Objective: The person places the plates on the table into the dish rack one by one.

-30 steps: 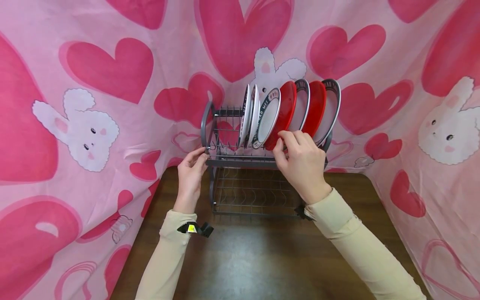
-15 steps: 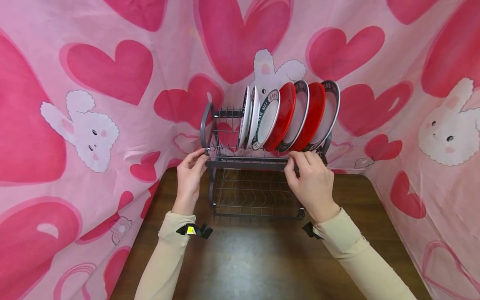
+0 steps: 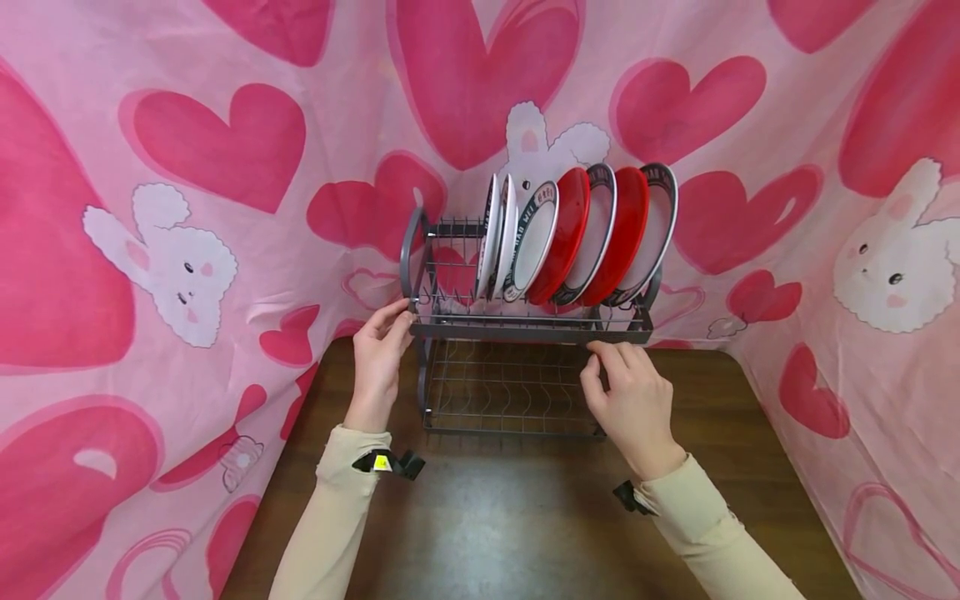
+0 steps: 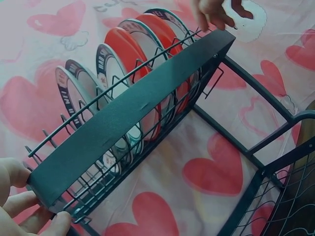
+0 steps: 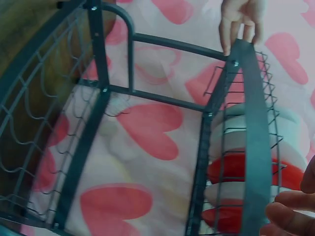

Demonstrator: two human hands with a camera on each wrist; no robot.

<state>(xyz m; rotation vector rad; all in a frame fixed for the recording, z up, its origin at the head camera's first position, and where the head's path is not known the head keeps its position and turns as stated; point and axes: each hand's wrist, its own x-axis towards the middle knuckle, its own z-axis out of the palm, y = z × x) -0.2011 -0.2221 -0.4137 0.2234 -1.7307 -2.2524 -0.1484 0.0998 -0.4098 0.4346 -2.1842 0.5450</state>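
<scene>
A dark grey two-tier dish rack (image 3: 510, 332) stands at the back of the table. My left hand (image 3: 377, 354) grips the front left corner of its upper tier, thumb in front; the right wrist view also shows this left hand (image 5: 242, 22) at the corner. Several plates stand on edge in that tier: white plates (image 3: 531, 254) with dark lettered rims, and two red plates (image 3: 566, 237) among them on the right. My right hand (image 3: 633, 400), fingers loosely bent and holding nothing, is just below the front bar's right part. The left wrist view has this hand (image 4: 216, 11) beyond the bar.
Below is the rack's lower wire tier (image 3: 510, 392), with no dishes in it. The brown wooden table (image 3: 480, 517) extends in front. A pink cloth (image 3: 225, 50) with hearts and rabbits hangs behind and on both sides.
My right hand has come away from the red plate, moving down and right past the front bar. The left hand keeps its hold on the rack corner.
</scene>
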